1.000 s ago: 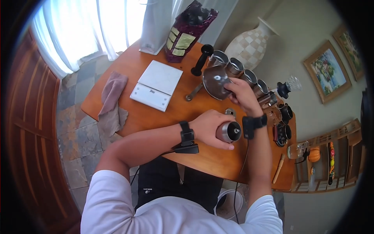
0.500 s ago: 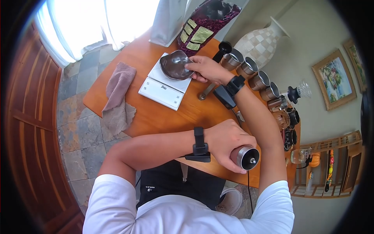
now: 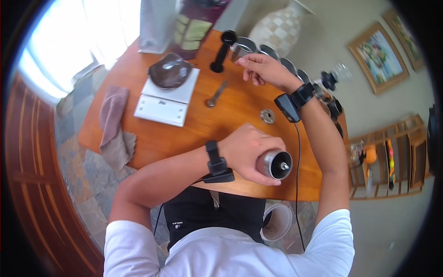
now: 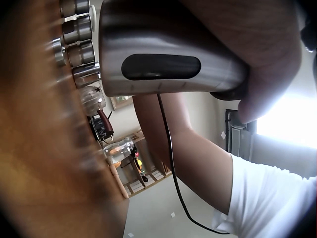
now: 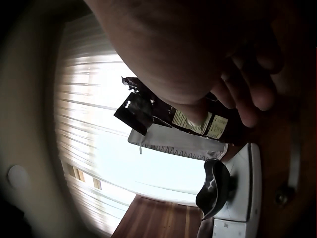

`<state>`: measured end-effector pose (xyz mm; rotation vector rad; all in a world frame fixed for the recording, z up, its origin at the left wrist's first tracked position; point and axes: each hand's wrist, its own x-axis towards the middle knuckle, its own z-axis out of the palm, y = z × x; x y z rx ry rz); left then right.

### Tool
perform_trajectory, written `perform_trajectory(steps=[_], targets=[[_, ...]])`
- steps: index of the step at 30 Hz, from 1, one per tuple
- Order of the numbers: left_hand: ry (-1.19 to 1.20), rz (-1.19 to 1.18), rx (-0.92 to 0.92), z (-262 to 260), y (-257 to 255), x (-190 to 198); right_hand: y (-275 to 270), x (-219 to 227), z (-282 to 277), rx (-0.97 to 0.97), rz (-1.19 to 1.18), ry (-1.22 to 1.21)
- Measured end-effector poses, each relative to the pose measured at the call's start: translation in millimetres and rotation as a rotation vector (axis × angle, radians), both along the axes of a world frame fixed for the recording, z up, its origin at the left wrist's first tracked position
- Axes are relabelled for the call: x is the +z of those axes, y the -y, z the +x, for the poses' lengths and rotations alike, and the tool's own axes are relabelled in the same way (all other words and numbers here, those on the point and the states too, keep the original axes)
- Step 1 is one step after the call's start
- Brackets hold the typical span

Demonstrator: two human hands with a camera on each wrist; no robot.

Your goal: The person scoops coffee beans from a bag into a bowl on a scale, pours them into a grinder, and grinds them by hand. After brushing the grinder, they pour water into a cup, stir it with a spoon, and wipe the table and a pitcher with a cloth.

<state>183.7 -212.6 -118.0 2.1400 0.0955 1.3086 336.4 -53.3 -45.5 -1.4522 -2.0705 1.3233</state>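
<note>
My left hand (image 3: 244, 152) grips a steel manual coffee grinder (image 3: 273, 164), its dark top facing up with the central shaft showing. In the left wrist view the grinder (image 4: 173, 49) has a black oval inset on its side. My right hand (image 3: 265, 69) is empty, fingers loosely bent, above the table near the row of metal cups (image 3: 244, 45). A dark, wavy-rimmed dish (image 3: 170, 71) sits on the white scale (image 3: 161, 110). To the scale's right lie the grinder's crank handle (image 3: 217, 94) and a small round metal lid (image 3: 267, 116).
A black upright tool (image 3: 222, 53) stands by the cups. Behind the scale are a purple coffee bag (image 3: 191, 30) and a checkered vase (image 3: 278, 30). A mauve cloth (image 3: 114, 115) hangs over the left table edge. The wrist camera cable (image 3: 299, 161) trails beside my right arm.
My right hand carried the dark dish left onto the scale, let go of it and drew back to the right. The left hand still holds the grinder.
</note>
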Motion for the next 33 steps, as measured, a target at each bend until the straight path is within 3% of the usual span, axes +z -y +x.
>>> perform_trajectory(steps=[5,7,11,14,18,21,23,24,26,27,29,33], targets=[[-0.041,-0.082,0.046,0.9,-2.8,2.0,42.1,-6.1,81.4,-0.135,0.174,0.203],[-0.093,-0.125,0.062,2.2,-3.0,2.1,61.8,-42.4,106.3,-0.003,0.463,0.371],[-0.106,-0.327,0.209,8.3,-12.0,-3.1,100.1,-80.4,106.4,0.015,0.521,0.317],[-0.092,-0.528,0.303,10.6,-23.6,-11.8,109.1,-94.2,98.6,-0.025,0.697,0.260],[-0.038,-0.573,0.369,10.3,-37.2,-17.2,117.2,-80.3,100.1,-0.040,0.760,0.349],[-0.076,-0.608,0.404,10.8,-40.1,-21.4,119.0,-53.3,104.8,-0.157,0.659,0.273],[-0.092,-0.625,0.402,11.1,-44.9,-23.8,116.7,-23.7,99.6,-0.334,0.596,-0.019],[-0.103,-0.633,0.401,10.5,-44.8,-25.1,122.1,-9.0,88.0,-0.340,0.585,-0.024],[-0.092,-0.653,0.330,11.1,-43.9,-22.6,129.3,15.6,58.7,-0.043,0.745,-0.025],[-0.098,-0.658,0.325,12.6,-43.8,-23.4,129.6,13.3,52.9,-0.050,0.739,-0.025],[-0.050,-0.664,0.281,12.5,-44.7,-24.3,125.3,9.0,43.4,0.139,0.793,0.046],[0.011,-0.709,0.235,11.4,-44.1,-25.2,118.9,10.2,39.4,0.191,0.747,0.056]])
